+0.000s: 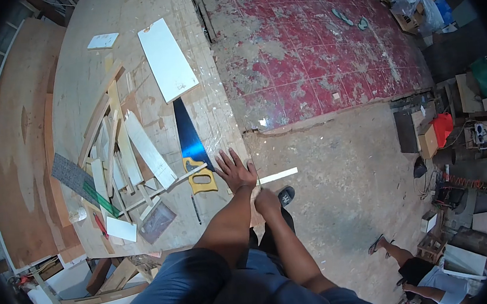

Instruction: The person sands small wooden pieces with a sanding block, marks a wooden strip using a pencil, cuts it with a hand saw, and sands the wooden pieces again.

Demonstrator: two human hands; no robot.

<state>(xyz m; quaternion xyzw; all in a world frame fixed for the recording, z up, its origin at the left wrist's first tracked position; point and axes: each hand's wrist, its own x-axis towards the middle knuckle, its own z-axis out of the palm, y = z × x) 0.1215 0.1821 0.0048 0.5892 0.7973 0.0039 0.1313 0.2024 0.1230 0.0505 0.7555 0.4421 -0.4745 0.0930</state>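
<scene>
My left hand (236, 171) lies spread on the table's right edge, pressing at the inner end of a narrow white strip (280, 176) that juts out past the edge. Just below the strip, my right hand (267, 202) is closed in a fist beside the table edge; what it holds is too small to make out. Left of my left hand lies a handsaw with a yellow handle (202, 183) and a dark blue blade (188, 131). A thin wooden stick (179, 177) crosses the saw's handle.
A white board (168, 60) lies beyond the saw on the table (89, 73). Wood offcuts (148, 150), a pencil (196, 210) and red pliers (100, 226) are at the left. Another person (428, 277) is at the lower right.
</scene>
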